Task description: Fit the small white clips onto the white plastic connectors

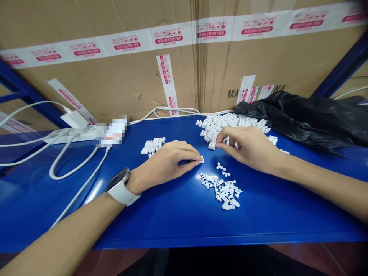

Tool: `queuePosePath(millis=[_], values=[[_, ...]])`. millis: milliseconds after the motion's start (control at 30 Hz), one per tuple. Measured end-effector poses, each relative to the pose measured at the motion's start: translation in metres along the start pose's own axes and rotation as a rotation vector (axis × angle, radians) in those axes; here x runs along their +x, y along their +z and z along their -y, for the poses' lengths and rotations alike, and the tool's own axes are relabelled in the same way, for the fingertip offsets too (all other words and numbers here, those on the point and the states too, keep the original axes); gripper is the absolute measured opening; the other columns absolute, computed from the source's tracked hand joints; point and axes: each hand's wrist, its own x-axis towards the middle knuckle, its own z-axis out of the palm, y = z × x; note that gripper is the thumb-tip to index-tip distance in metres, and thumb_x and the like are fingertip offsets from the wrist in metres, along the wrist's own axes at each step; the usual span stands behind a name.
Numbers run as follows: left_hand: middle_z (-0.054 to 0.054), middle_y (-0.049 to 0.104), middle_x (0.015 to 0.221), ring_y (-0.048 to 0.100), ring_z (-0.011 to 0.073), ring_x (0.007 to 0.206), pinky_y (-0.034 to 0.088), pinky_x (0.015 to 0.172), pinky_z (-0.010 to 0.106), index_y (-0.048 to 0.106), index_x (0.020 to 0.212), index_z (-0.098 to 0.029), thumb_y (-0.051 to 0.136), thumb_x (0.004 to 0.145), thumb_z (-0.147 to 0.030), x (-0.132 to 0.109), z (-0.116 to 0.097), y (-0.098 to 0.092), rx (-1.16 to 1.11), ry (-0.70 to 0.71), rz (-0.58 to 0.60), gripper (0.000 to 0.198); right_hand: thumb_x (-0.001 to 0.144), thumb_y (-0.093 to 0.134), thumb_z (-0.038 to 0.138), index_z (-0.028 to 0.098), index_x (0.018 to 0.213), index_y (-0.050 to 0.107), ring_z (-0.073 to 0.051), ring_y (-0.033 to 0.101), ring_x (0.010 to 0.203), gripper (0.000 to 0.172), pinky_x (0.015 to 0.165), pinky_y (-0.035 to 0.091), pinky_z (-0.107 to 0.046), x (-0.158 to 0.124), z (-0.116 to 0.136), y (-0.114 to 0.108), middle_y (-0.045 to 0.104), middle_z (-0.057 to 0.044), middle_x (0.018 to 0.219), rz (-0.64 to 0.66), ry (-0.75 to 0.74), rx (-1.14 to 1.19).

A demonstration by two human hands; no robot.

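- One smartwatch (123, 187) with a pale strap, toward 8 o'clock on the left wrist
- One loose heap of white scraps (227, 193), toward 5 o'clock on the blue bench (172, 214); too tangled to count, with two scraps just beyond it
- One left hand (178, 157), just below centre, its grip pinched on one small white piece (202, 159)
- One right hand (253, 145), toward 3 o'clock, thumb and forefinger closed on one white block (212, 146) at the near edge of the big pile
- One group of white parts (154, 145), toward 9 o'clock, partly behind the left hand
- One big pile of white pieces (232, 122), toward 2 o'clock, past counting
- One power strip (86, 134) and one plugged-in adapter (75, 119), toward 9 o'clock
- One black plastic bag (301, 117), toward 3 o'clock
- Cardboard (123, 80) across 12 o'clock: long tape (189, 35) with nine red Chinese panels, the end ones cut off; black letters "MA" and "NA", tape between
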Motion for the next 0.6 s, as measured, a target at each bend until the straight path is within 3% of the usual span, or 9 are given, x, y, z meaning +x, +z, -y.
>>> queuePosePath(millis=[167,367,600], values=[[0.0,0.074,0.094,0.066,0.0121,0.078,0.051,0.077,0.026,0.066,0.122,-0.023,0.065,0.091,-0.022,-0.001,-0.001,0.005,-0.09,-0.094,-0.041,0.031,0.089,0.066,0.017,0.018,0.087,0.068,-0.009,0.06,0.058,0.003,0.056,0.044,-0.02,0.002,0.007,0.004,0.07,0.001,0.076,0.02,-0.02,0.204],[0.001,0.072,0.1,0.061,0.0103,0.074,0.052,0.076,0.025,0.051,0.137,-0.021,0.071,0.085,-0.022,0.001,0.0,0.008,-0.213,-0.204,-0.053,0.056,0.091,0.063,0.012,0.017,0.095,0.069,-0.008,0.062,0.063,0.009,0.058,0.045,-0.018,0.0,0.011,0.018,0.072,0.001,0.081,0.026,-0.082,0.265],[0.0,0.073,0.094,0.061,0.0108,0.074,0.051,0.073,0.024,0.052,0.135,-0.02,0.071,0.086,-0.024,0.002,0.003,0.009,-0.225,-0.202,-0.049,0.053,0.088,0.067,0.012,0.016,0.094,0.07,-0.007,0.062,0.06,0.008,0.058,0.046,-0.018,0.001,0.011,0.024,0.073,0.001,0.081,0.013,-0.062,0.262]])
